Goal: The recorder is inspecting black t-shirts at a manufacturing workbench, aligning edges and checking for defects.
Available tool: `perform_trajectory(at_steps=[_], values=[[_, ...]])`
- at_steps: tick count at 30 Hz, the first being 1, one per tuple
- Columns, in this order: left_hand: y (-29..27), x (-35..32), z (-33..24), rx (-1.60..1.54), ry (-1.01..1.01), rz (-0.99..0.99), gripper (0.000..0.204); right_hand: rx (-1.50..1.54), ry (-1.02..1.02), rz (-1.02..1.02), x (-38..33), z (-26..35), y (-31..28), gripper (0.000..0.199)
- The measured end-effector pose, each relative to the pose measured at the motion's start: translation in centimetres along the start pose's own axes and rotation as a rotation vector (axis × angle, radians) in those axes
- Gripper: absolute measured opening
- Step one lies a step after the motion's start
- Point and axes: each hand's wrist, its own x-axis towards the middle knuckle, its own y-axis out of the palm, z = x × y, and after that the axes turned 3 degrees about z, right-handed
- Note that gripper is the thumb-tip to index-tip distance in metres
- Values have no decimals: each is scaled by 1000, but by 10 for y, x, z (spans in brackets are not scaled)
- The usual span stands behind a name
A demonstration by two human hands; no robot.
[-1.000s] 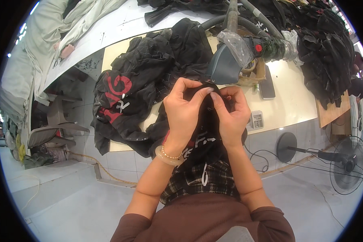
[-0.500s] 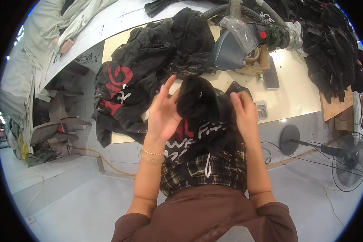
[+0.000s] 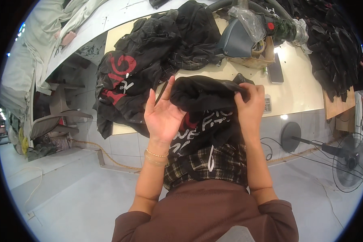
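Note:
A black garment [image 3: 205,94] with white and red print hangs over my lap at the table's front edge, its upper part bunched into a thick fold. My right hand [image 3: 250,107] pinches the fold's right end between thumb and fingers. At the other end, my left hand [image 3: 164,119] is open, palm up with fingers stretched out, its fingers touching or just beside the cloth. Some of its fingertips are hidden by the fold. Below the print, plaid cloth [image 3: 226,165] with a white drawstring covers my lap.
A heap of black printed garments [image 3: 149,44] lies on the cream table [image 3: 300,76] at left. Far right hangs another dark pile [image 3: 330,56]. A grey machine [image 3: 238,38] with a hose, a phone [image 3: 275,69] and a small tray [image 3: 267,104] are there too. A fan [image 3: 351,161] stands at right.
The fold of the black garment is now drawn out wider between my hands. My left palm has turned upward with its fingers spread, and my right fingers have curled over the cloth.

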Motion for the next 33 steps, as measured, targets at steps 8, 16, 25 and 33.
perform_trajectory(at_steps=[8, 16, 25, 33], values=[[1, 0, 6, -113, -19, 7, 68, 755, 476, 224, 0, -12, -21, 17], [-24, -7, -15, -29, 41, -87, 41, 1730, 819, 418, 3, -1, -54, 31], [-5, -14, -13, 973, -403, -267, 39, 1236, 389, 597, -2, -14, -63, 28], [9, -12, 11, 1729, 332, -513, 11, 393, -34, 305, -7, -11, -54, 26]])
